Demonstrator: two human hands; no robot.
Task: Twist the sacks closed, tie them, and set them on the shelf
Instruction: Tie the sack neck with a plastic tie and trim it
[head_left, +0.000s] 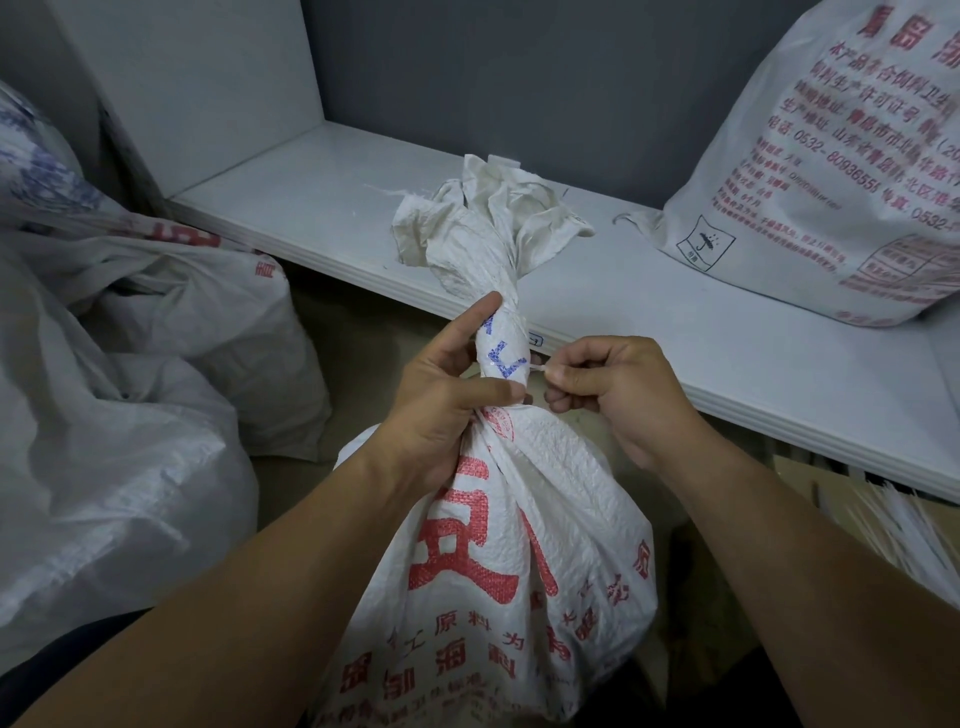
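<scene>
A white woven sack (509, 561) with red print stands in front of me, its neck twisted tight and its loose top flaring above. My left hand (447, 395) is wrapped around the twisted neck, thumb pointing up along it. To the right of the neck, my right hand (608, 389) pinches a thin white tie (537, 368) that runs to the neck. Behind the sack is the white shelf (727, 322). Another filled sack (831, 156) with red print stands on the shelf at the right.
Several more white sacks (130, 415) are heaped on the floor at the left. A white side panel (197, 93) closes the shelf's left end, with a dark wall behind. Thin white strips (904, 525) lie under the shelf at the right.
</scene>
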